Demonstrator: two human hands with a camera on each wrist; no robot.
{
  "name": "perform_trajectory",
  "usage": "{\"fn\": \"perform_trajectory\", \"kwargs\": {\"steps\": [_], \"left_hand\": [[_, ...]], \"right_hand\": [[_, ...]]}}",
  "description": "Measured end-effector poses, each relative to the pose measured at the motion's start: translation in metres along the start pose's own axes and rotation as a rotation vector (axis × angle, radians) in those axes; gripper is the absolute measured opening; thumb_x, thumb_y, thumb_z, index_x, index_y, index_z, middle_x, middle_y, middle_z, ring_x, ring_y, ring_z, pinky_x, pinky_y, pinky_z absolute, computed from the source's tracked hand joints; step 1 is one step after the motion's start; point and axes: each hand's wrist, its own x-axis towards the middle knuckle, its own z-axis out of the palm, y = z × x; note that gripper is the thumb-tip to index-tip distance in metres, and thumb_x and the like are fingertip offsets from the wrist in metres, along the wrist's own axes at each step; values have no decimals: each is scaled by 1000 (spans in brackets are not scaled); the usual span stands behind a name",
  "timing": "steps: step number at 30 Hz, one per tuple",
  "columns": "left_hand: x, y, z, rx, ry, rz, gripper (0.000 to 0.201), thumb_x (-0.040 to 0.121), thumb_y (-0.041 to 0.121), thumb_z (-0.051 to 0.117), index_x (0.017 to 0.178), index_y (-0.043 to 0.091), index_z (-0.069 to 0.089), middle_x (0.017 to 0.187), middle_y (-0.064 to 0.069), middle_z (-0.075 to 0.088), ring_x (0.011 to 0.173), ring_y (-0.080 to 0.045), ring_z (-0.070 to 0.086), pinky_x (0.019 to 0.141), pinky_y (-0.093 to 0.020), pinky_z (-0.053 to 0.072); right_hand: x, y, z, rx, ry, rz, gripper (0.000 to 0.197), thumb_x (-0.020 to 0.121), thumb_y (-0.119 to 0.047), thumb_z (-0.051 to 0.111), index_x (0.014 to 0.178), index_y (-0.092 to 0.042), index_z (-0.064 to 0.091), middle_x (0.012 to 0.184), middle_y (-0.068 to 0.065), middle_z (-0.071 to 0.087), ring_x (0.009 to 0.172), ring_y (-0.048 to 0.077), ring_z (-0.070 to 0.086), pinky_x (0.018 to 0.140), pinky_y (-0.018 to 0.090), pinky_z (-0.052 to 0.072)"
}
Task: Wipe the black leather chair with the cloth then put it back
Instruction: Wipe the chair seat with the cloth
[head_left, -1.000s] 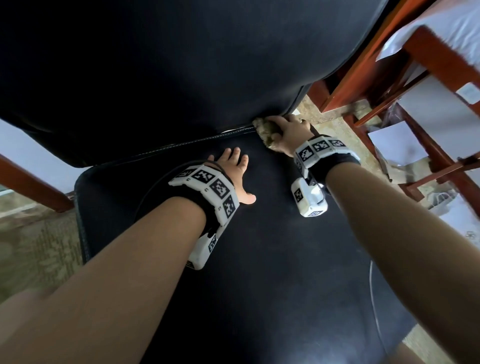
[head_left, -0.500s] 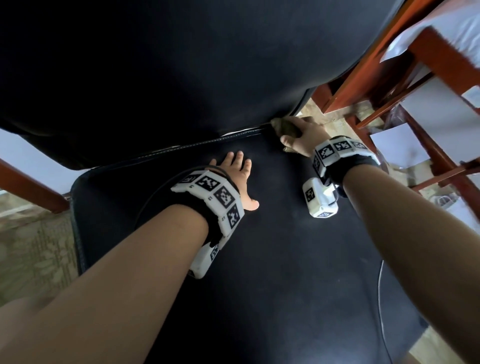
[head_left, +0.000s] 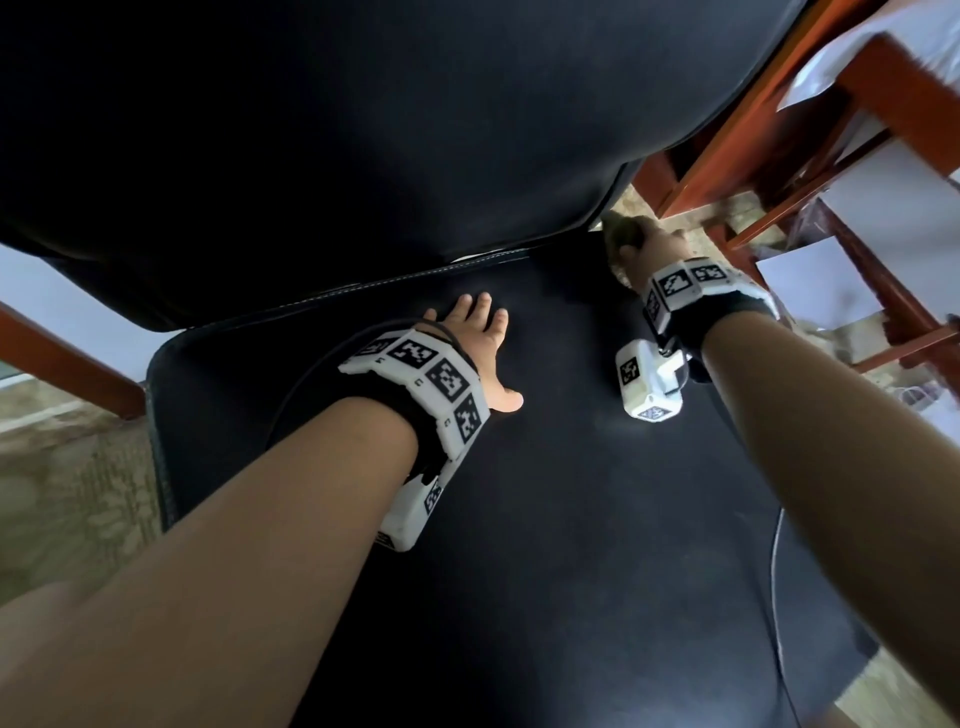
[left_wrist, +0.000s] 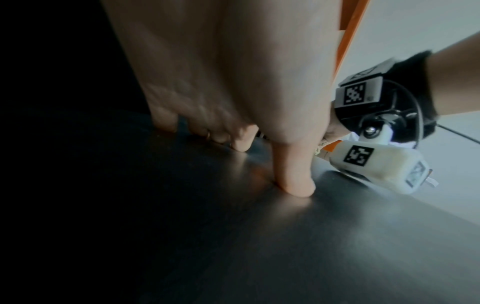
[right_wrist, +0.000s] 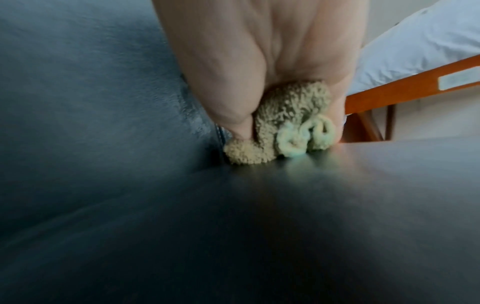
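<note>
The black leather chair fills the head view, its seat (head_left: 545, 519) below and its backrest (head_left: 363, 130) above. My right hand (head_left: 641, 244) grips a bunched yellowish terry cloth (head_left: 621, 234) at the seat's far right corner, where seat meets backrest. In the right wrist view the cloth (right_wrist: 283, 131) is pressed onto the leather, held between thumb and fingers. My left hand (head_left: 480, 343) lies flat on the seat (left_wrist: 259, 246) with fingers straight, near the seam; in the left wrist view its thumb (left_wrist: 293, 176) presses the leather.
Red-brown wooden furniture (head_left: 753, 104) with white bedding (head_left: 893, 47) stands close to the right of the chair. A wooden leg (head_left: 67, 364) shows at the left over patterned carpet (head_left: 67, 499). A thin cable (head_left: 776, 571) hangs by my right forearm.
My right hand has slid the cloth to the right along the seam to the seat's far right corner. The left hand has stayed flat on the seat.
</note>
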Motion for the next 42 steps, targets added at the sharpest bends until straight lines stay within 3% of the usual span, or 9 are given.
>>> {"fn": "perform_trajectory", "kwargs": {"steps": [4,8,11,15,20,29,32,36,42], "left_hand": [[4,-1,1,-1,-10,8,91,88,55,47,149,19,-9,156,-1,-20,144,-19,-15,115,-44,2],[5,0,0,5,-10,11,91,88,56,47,149,19,-9,156,-1,-20,144,-19,-15,116,-44,2],[4,1,-1,14,-10,5,91,88,55,47,149,19,-9,156,-1,-20,144,-19,-15,115,-44,3],[2,0,1,17,0,18,92,87,56,48,150,18,-7,156,-2,-18,144,-18,-14,116,-43,2],[3,0,1,28,15,7,94,86,59,49,150,17,-7,156,-3,-17,144,-20,-12,116,-46,5],[3,0,2,38,9,-38,93,88,56,48,149,14,-7,157,-6,-15,144,-24,-11,116,-49,7],[0,12,-17,-1,13,-102,81,89,50,51,149,9,15,156,-12,10,143,-29,13,113,-43,22],[13,24,-47,-299,391,-82,40,91,36,51,123,13,58,126,-8,57,115,-28,53,94,-36,44],[61,43,-61,-304,466,113,54,93,34,48,144,27,31,156,6,15,141,-17,18,111,-37,26]], "right_hand": [[8,1,-4,78,20,28,41,94,-21,46,132,-7,43,132,20,49,122,34,46,101,40,36],[-3,-11,-3,124,-21,-101,43,92,-23,46,135,-17,44,135,13,46,122,33,45,102,32,34],[-15,-26,1,100,-102,-153,52,91,-25,48,141,-33,35,141,13,36,124,38,41,103,43,38],[-38,-12,-15,496,-102,-159,52,96,-25,44,143,-36,28,135,8,45,103,24,56,85,27,45],[-95,41,-22,209,-141,33,63,98,-40,37,149,-30,2,157,4,-3,141,33,17,111,38,20],[-125,47,11,5,-363,194,65,94,-56,30,147,-37,-3,156,5,-13,141,39,-9,114,54,1],[-122,48,10,44,-358,189,70,92,-55,39,146,-39,-1,157,2,-11,142,37,-8,114,54,4],[-116,47,12,80,-319,171,72,90,-54,45,146,-41,2,157,-1,-9,142,33,-9,114,54,9],[-120,49,11,79,-315,174,72,90,-54,45,146,-42,2,157,-2,-10,143,29,-9,111,55,7]]}}
